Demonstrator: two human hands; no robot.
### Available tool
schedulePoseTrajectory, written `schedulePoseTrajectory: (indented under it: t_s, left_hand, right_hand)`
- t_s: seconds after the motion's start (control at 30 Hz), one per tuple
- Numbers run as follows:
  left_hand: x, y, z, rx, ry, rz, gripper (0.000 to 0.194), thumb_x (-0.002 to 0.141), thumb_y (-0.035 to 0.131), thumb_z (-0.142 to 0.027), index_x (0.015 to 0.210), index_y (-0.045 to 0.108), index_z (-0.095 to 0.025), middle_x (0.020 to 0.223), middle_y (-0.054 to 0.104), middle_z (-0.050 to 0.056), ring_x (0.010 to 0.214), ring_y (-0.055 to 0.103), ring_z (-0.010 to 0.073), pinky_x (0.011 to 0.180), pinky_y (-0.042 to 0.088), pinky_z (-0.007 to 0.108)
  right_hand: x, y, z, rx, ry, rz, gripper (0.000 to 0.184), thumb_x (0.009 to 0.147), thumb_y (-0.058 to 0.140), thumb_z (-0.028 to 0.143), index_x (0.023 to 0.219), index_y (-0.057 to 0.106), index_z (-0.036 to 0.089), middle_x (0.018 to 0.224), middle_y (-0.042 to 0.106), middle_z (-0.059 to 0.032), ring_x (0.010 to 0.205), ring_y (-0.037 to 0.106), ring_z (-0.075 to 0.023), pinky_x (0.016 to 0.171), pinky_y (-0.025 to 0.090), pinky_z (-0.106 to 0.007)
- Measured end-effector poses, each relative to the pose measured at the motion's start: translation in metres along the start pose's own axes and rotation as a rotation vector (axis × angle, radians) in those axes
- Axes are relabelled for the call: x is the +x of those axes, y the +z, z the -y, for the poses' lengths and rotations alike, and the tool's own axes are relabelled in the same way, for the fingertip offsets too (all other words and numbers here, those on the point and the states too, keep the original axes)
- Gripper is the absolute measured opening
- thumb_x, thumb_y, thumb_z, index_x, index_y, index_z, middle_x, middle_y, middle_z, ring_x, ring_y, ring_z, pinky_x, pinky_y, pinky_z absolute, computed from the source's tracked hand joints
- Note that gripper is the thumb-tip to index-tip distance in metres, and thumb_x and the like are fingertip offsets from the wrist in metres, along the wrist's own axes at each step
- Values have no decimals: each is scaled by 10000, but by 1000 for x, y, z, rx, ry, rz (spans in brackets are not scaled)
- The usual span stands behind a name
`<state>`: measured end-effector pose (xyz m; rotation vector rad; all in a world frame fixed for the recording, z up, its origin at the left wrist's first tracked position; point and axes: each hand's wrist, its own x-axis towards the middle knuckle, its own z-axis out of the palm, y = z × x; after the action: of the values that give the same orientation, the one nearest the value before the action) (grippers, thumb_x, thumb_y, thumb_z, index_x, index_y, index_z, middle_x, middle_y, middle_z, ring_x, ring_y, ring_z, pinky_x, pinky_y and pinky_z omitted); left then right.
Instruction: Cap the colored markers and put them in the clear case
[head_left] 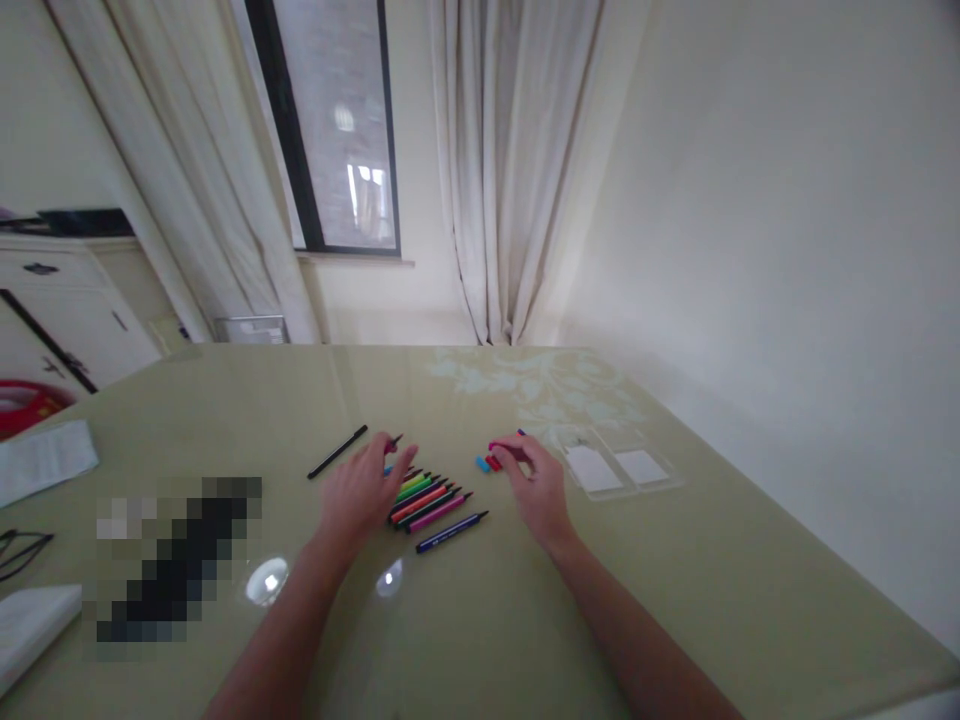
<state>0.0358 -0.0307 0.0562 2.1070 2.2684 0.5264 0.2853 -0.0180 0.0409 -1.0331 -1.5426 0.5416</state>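
Observation:
My left hand (364,487) is closed around an uncapped felt-tip pen (397,440), its dark tip pointing away to the right. Under and beside that hand lies a row of uncapped coloured felt-tip pens (431,503), in green, orange, black, magenta and other colours. A dark blue pen (452,532) lies a little nearer than the row. My right hand (536,487) pinches a pink pen cap (495,446) between thumb and fingers. Just below it on the table are a light blue cap (482,464) and a red cap (493,463). Something dark blue shows behind the right hand.
A black capped pen (337,452) lies left of my left hand. To the right is an opened clear plastic case (616,468) with white inserts. Glasses (26,548), white papers (45,460) and a pixelated dark patch are on the left. A wall borders the table's right side.

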Motion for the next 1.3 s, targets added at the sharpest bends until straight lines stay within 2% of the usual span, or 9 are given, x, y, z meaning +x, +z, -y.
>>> schedulePoseTrajectory:
  t_s: [0.17,0.3,0.4,0.57,0.8,1.03,1.13,1.23,1.3]
  left_hand:
    - [12,20,38,120,-11,-47,391,1052,280,-256,1125,651,-154,1130,664,159,1033,665,267,905,499,373]
    - [18,37,60,26,-62,16,379,1029,341,-262,1177,668,-143,1216,629,179,1118,625,306,969,488,434]
    - [23,42,68,-41,-64,30,314,995,443,-264,1192,663,-157,1167,683,136,1105,642,263,985,487,380]
    - [29,42,71,-117,-52,47,299,997,457,-341,1001,724,-208,1016,741,68,975,680,224,887,518,313]
    - [26,35,80,-17,-298,-135,451,988,415,-359,1322,654,-173,1322,628,179,1217,561,385,998,463,503]
    - [24,29,83,-18,-319,-96,379,977,417,-297,1174,706,-150,1172,677,181,1087,619,380,909,503,501]
    - [25,27,62,-74,-181,-155,353,999,400,-278,1182,677,-157,1177,663,149,1092,610,309,982,478,444]
    - [17,27,24,-259,192,-231,259,994,458,-261,1117,673,-185,1116,672,110,1037,600,266,972,473,413]
    - [6,28,-2,-331,384,-203,213,997,472,-235,1082,667,-225,1083,683,75,1016,599,250,935,478,400]
  right_hand:
    - [2,5,-28,-317,-63,75,55,915,653,232,904,692,195,875,734,-56,799,664,-204,778,520,-330]
    - [2,14,-38,-571,-174,241,63,901,667,174,846,681,200,850,723,-46,851,645,-217,915,464,-373]
    - [3,15,-40,-656,-201,308,66,911,664,161,866,687,203,890,734,-45,901,642,-224,995,425,-388]
    - [4,14,-41,-749,-217,359,72,943,649,200,904,707,219,943,733,-50,989,621,-244,1036,394,-392]
    - [5,12,-44,-886,-108,272,110,965,614,221,936,719,218,1025,721,-77,1091,591,-284,977,417,-413]
    - [4,10,-39,-699,-117,181,120,973,597,245,989,712,214,1035,715,-82,1087,599,-281,1004,420,-441]
    - [1,12,-32,-433,-99,144,177,977,608,307,1088,701,206,1040,723,-86,1030,634,-254,991,457,-421]
    - [-2,13,-20,-146,2,166,380,964,642,397,1292,635,205,1054,732,-81,908,670,-211,859,528,-349]
    - [-4,12,-12,-26,43,199,370,959,648,421,1263,663,210,1005,745,-64,848,678,-195,796,539,-318]
